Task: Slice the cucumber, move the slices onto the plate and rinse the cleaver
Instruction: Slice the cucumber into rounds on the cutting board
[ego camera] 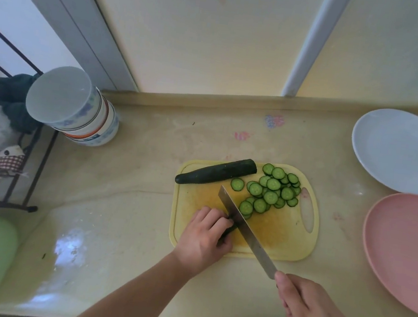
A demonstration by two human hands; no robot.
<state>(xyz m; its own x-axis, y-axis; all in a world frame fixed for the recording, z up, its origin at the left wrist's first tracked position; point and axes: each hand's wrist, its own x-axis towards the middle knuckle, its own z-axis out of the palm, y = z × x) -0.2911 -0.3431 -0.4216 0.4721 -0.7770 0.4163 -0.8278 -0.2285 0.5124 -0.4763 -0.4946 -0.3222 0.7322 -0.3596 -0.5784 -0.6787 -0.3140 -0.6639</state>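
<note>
Two hands (315, 311) (204, 239), one cleaver (245, 230), one cucumber stub (228, 229), two plates (398, 150) (402, 248)

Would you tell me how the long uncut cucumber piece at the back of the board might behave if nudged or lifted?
The cucumber piece is round and lies on its side on the cutting board, so a sideways nudge would probably roll it. It looks straight and firm, so it is likely stiff when lifted.

Two plates (401, 150) (402, 250), one cleaver (246, 231), one board (285, 236)
</note>
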